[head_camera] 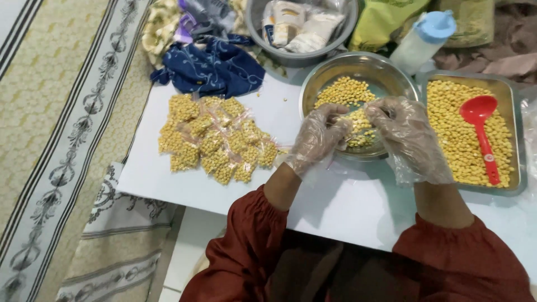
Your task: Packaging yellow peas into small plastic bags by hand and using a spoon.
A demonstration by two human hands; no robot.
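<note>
My left hand and my right hand both wear loose clear plastic gloves. Together they pinch a small clear bag of yellow beans over the near side of a round steel bowl. Loose yellow beans lie in that bowl. To the left of my hands, a pile of several small filled bean bags rests on the white board.
A rectangular steel tray of yellow beans with a red scoop sits at right. Behind are a grey bowl of packets, a blue-capped bottle, a blue cloth and a patterned mat at left.
</note>
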